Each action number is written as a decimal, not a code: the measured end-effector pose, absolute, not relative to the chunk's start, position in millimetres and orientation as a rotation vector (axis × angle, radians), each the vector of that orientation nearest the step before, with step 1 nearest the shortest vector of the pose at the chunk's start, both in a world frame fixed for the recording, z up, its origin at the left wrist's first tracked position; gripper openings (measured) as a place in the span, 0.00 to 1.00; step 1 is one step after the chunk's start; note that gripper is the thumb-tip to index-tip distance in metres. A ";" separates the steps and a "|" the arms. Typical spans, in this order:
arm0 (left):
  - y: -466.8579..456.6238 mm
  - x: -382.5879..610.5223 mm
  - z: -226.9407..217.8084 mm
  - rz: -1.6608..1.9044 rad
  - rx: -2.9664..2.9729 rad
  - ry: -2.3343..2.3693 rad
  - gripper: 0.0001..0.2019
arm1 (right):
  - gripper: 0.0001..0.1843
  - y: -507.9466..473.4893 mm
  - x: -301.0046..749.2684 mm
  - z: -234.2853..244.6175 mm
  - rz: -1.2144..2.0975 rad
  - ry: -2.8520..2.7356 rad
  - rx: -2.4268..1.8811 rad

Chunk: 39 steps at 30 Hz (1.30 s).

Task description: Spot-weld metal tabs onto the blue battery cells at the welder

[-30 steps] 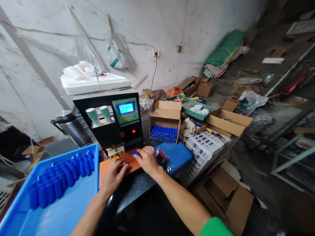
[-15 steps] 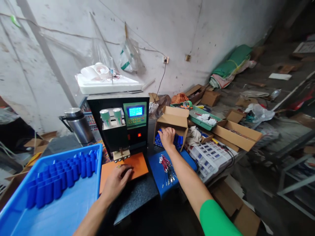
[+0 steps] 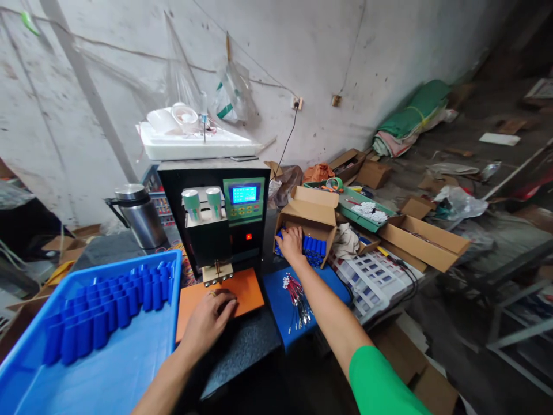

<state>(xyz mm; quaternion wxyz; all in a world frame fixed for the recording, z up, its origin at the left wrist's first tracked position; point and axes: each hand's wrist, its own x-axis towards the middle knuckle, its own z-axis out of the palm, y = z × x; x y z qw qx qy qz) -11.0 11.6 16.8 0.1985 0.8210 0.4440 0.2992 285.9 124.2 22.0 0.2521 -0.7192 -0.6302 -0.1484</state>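
Right hand, head view: the right hand [image 3: 291,245] is lying over the left part of the open carton [image 3: 313,214], its fingers covering some blue cylinders; whether they are closing on one, I cannot tell.
Blue cylinders: the blue cylinders [image 3: 315,248] are lying in the carton, under and rightward of that hand, long axes seemingly pointing front to back.
Left hand: the left hand [image 3: 210,317] is resting on the orange board [image 3: 246,294], fingers bent, its grip hidden.
Nearer hand: the right; the left is lying well apart.
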 end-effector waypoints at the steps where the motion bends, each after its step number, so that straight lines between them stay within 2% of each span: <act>1: 11.9 -11.2 16.9 0.833 2.297 1.238 0.15 | 0.20 124.1 285.6 24.3 -0.382 -1.711 -1.958; 9: 14.0 -11.6 18.0 0.835 2.296 1.197 0.15 | 0.19 66.3 292.6 28.6 -0.326 -1.624 -1.665; 17: 13.7 -9.4 22.0 0.858 2.317 1.208 0.17 | 0.09 13.8 303.1 3.1 0.334 -1.611 -2.104; 22: 13.3 -10.1 23.1 0.866 2.302 1.206 0.16 | 0.11 7.7 293.6 2.0 0.431 -1.623 -2.210; 26: 12.8 -9.5 25.8 0.866 2.306 1.183 0.16 | 0.11 7.2 290.3 3.8 0.223 -1.560 -2.204; 32: 12.2 -9.3 25.9 0.889 2.288 1.209 0.16 | 0.11 50.6 285.3 33.9 -0.317 -1.688 -1.856; 35: 12.4 -10.9 23.5 0.896 2.270 1.203 0.16 | 0.10 83.3 280.5 46.8 -0.418 -1.779 -1.849; 39: 12.3 -11.9 21.3 0.875 2.253 1.179 0.15 | 0.09 113.0 279.4 49.0 -0.397 -1.847 -1.984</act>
